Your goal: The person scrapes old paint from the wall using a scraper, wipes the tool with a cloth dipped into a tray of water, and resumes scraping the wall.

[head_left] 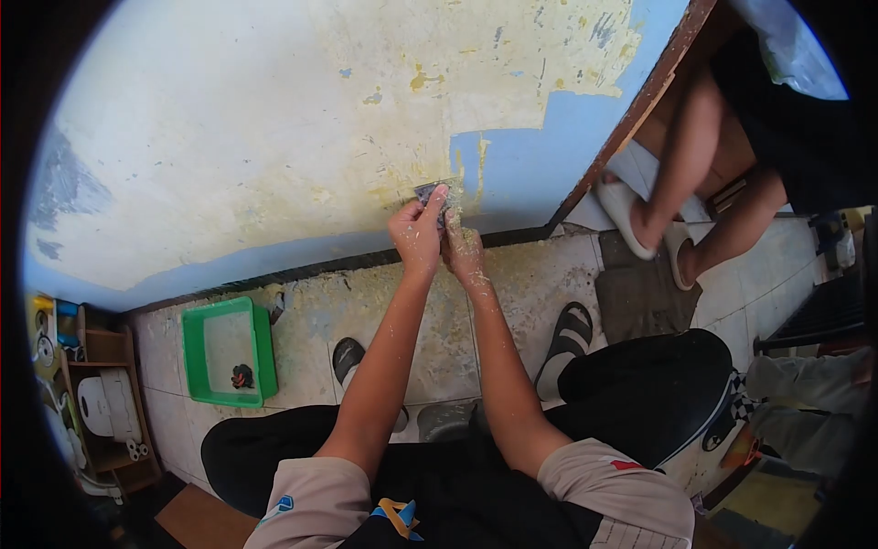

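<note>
Nearest us, our dark-clad knees (640, 375) stand apart over the tiled floor (503, 339), strewn with pale flakes. To the left, a green tray (263, 352) holds a small dark-and-orange item (241, 376). Ahead, we note the left hand (416, 233) and right hand (465, 256) side by side, each grip narrowed on one scraper (428, 192); the fingers hide its handle. Its blade lies against the wall (274, 119), near where yellowish patches border blue paint (512, 165). Farther right, another person's legs (695, 146) end in pale slippers (626, 215).
</note>
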`<state>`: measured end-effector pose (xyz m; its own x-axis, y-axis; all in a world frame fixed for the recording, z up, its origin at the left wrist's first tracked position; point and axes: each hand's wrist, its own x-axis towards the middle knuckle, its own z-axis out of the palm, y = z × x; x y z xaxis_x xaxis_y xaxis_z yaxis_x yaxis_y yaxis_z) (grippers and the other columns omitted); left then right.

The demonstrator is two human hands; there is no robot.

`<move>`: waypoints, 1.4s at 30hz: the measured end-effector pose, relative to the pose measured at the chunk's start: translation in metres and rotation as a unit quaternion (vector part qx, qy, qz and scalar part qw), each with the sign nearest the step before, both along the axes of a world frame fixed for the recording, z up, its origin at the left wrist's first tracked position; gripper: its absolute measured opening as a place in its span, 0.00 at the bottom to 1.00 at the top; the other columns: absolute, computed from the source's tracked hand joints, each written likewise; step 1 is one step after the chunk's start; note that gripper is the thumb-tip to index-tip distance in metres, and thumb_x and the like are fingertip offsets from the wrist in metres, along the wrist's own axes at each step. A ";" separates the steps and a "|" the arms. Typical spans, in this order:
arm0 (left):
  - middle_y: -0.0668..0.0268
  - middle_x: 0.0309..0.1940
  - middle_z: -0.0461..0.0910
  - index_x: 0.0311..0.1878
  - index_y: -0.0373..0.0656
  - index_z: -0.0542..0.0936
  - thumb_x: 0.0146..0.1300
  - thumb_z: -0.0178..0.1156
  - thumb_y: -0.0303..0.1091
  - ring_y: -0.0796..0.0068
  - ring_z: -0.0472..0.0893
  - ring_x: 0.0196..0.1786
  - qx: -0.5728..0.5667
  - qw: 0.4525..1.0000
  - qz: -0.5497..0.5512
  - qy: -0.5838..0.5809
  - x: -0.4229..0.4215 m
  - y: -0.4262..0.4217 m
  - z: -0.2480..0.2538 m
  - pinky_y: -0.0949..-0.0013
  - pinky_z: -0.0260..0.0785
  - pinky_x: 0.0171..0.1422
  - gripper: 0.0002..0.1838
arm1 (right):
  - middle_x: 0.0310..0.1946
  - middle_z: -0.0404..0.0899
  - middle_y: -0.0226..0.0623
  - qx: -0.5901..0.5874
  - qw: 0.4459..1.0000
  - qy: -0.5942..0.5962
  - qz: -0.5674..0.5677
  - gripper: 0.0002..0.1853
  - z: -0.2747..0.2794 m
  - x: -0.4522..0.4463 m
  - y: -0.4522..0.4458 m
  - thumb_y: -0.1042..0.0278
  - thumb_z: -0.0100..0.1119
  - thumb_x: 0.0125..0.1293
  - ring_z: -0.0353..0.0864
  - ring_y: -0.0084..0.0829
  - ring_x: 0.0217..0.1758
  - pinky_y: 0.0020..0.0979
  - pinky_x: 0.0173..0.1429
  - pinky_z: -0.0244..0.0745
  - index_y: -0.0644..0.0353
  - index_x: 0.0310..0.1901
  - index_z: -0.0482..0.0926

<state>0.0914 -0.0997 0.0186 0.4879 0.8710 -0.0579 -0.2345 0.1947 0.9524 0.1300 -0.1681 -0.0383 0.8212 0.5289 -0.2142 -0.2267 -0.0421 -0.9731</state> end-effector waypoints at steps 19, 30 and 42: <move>0.74 0.20 0.76 0.25 0.40 0.82 0.62 0.74 0.39 0.88 0.69 0.20 0.016 0.998 0.002 -0.056 0.009 0.009 0.069 0.79 0.64 0.25 0.16 | 0.12 0.64 0.21 0.035 0.997 -0.059 -0.027 0.30 0.093 0.004 0.003 0.41 0.55 0.74 0.61 0.19 0.13 0.28 0.19 0.55 0.53 0.18 0.70; 0.73 0.21 0.78 0.27 0.42 0.81 0.62 0.74 0.41 0.86 0.73 0.21 -0.060 0.998 -0.021 0.004 -0.003 0.001 0.000 0.77 0.67 0.25 0.16 | 0.12 0.71 0.38 -0.057 0.998 -0.018 0.020 0.36 0.018 -0.003 -0.012 0.37 0.51 0.74 0.73 0.32 0.18 0.40 0.27 0.66 0.65 0.21 0.76; 0.74 0.17 0.74 0.20 0.40 0.78 0.61 0.75 0.36 0.87 0.67 0.17 -0.048 0.999 0.005 -0.005 -0.003 0.000 0.017 0.77 0.59 0.20 0.19 | 0.14 0.73 0.38 -0.042 0.999 0.004 0.013 0.35 0.020 -0.006 -0.004 0.36 0.50 0.74 0.73 0.31 0.18 0.39 0.27 0.65 0.66 0.25 0.78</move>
